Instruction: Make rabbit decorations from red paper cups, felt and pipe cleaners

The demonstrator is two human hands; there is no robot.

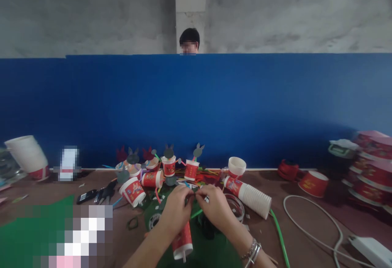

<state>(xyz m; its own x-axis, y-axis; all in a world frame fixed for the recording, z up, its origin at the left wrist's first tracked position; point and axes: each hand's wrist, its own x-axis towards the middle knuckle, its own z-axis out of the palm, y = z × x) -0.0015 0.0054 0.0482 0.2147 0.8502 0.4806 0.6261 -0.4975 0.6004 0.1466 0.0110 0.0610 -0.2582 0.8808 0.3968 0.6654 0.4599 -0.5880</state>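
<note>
Head view: left hand (180, 203) and right hand (215, 203) meet at the fingertips, both grips pinched, contents too small to tell; red cup (183, 241) is nearside, long axis roughly toward the wearer, left hand nearer.

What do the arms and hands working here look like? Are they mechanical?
No, they're human. The left hand and right hand are ungloved, and no sleeves show on the forearms. The right one wears silvery bracelets; no jewellery shows on the left.
</note>
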